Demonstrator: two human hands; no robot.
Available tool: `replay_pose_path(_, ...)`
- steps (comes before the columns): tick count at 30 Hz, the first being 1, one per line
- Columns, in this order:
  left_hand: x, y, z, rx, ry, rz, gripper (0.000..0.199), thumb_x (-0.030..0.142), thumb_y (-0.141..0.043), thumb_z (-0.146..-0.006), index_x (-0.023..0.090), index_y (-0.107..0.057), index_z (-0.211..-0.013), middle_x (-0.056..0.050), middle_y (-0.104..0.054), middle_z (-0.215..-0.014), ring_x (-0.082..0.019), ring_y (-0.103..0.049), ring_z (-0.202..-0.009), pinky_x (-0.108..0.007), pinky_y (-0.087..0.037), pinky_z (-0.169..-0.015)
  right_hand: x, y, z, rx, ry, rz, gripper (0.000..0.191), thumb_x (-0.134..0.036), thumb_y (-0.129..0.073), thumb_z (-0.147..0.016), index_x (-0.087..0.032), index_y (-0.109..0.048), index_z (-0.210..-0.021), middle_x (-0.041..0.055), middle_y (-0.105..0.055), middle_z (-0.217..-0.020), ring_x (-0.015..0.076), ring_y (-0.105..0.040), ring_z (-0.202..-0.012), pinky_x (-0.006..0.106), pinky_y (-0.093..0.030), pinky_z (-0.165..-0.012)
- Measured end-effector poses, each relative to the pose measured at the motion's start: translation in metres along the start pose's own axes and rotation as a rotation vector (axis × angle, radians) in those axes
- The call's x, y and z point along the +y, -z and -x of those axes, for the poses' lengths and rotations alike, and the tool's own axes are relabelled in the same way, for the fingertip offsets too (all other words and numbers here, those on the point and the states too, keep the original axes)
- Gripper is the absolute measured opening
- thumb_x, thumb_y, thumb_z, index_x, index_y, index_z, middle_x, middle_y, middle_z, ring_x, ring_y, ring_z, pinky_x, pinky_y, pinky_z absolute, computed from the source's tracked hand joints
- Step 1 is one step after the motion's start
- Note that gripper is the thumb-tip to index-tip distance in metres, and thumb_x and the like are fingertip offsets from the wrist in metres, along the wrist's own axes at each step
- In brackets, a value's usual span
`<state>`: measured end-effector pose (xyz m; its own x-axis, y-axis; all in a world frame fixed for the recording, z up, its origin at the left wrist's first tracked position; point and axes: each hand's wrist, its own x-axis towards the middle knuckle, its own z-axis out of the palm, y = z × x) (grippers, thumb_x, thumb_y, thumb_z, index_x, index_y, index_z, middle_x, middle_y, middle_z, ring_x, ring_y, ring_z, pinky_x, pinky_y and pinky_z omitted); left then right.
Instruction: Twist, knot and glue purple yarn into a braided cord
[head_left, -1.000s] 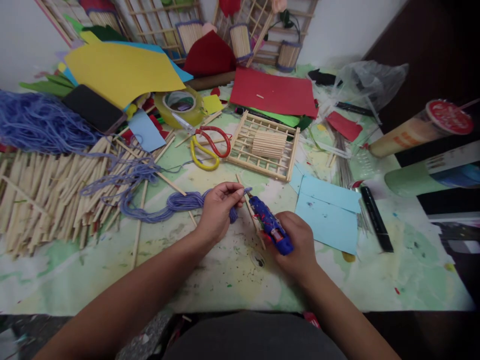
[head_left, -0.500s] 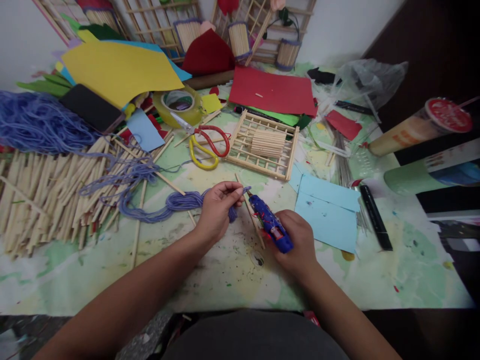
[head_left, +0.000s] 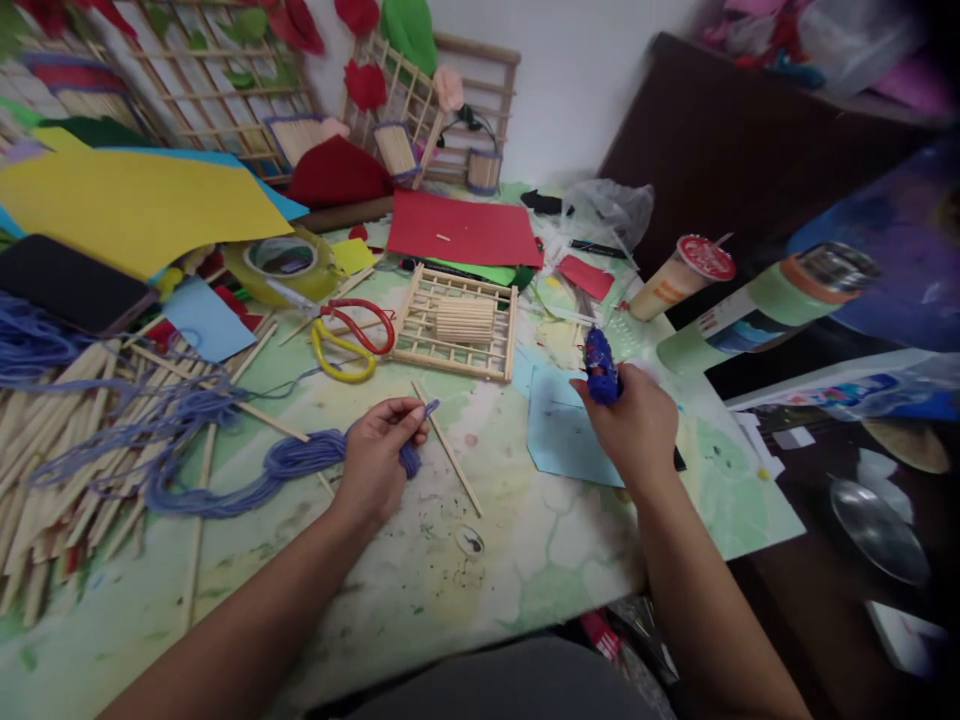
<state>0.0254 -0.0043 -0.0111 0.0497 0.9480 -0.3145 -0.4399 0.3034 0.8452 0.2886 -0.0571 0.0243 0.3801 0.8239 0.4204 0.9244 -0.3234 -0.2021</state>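
Observation:
My left hand [head_left: 381, 450] is closed, pinching the end of some blue-purple yarn [head_left: 304, 455] between thumb and fingers. The rest of that yarn trails left in a looped bundle. Just right of those fingers a thin wooden stick [head_left: 450, 452] lies on the table. My right hand [head_left: 636, 425] grips a blue glue gun [head_left: 600, 365], held over the right side near a light blue paper sheet [head_left: 566, 435]. A small wooden lattice frame [head_left: 416, 345] with a panel of short sticks [head_left: 465, 320] lies beyond my hands. To its left rest scissors [head_left: 349, 345] with red and yellow handles.
A heap of wooden sticks [head_left: 90, 450] covers the left side. Behind are a tape roll [head_left: 281, 262], yellow sheet [head_left: 142, 205] and red sheet [head_left: 461, 230]. A drink cup [head_left: 679, 280] and a bottle [head_left: 757, 310] stand at the right edge. Decorated lattices [head_left: 480, 80] lean on the wall.
My right hand has carried the glue gun away from the yarn end, off to the right. The view has turned rightward. My left hand still pinches the yarn.

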Motion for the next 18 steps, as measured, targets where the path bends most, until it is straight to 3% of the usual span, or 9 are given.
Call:
replay_pose_path(4, 0.0, 0.0, 0.0, -0.005, 0.002, 0.003, 0.025, 0.021, -0.081, -0.057, 0.012, -0.066, -0.074, 0.001, -0.06, -0.062, -0.006, -0.052, -0.055, -0.015, -0.04, -0.051, 0.032, -0.013, -0.016, -0.102, 0.018, 0.184, 0.035, -0.052, -0.058, -0.078, -0.017, -0.054, -0.074, 0.0073, -0.055, -0.07, 0.0202, -0.048, -0.063, 0.031, -0.026, -0.055)
replay_pose_path(7, -0.001, 0.001, -0.001, -0.004, 0.003, 0.0, 0.025, 0.021, -0.081, -0.056, 0.013, -0.066, -0.074, 0.001, -0.06, -0.062, -0.006, -0.052, -0.056, -0.015, -0.04, -0.051, 0.044, -0.017, -0.017, -0.145, 0.048, 0.202, 0.033, -0.049, -0.06, -0.076, -0.016, -0.056, -0.077, 0.008, -0.055, -0.073, 0.0214, -0.049, -0.067, 0.032, -0.03, -0.058)
replay_pose_path(15, 0.0, -0.001, 0.001, -0.01, -0.005, -0.019, 0.025, 0.022, -0.081, -0.055, 0.013, -0.066, -0.073, 0.001, -0.059, -0.062, -0.007, -0.052, -0.055, -0.016, -0.041, -0.05, 0.04, -0.007, 0.006, -0.291, 0.29, 0.035, 0.019, -0.033, -0.065, -0.074, -0.017, -0.059, -0.083, 0.0059, -0.056, -0.08, 0.0213, -0.052, -0.077, 0.032, -0.039, -0.067)
replay_pose_path(18, 0.0, -0.001, 0.001, -0.018, -0.014, -0.015, 0.026, 0.022, -0.082, -0.055, 0.013, -0.065, -0.074, 0.001, -0.059, -0.063, -0.007, -0.052, -0.056, -0.016, -0.041, -0.05, 0.043, -0.002, 0.016, -0.371, 0.391, 0.046, 0.024, -0.036, -0.065, -0.076, -0.016, -0.06, -0.088, 0.0068, -0.057, -0.082, 0.0222, -0.053, -0.081, 0.034, -0.041, -0.072)
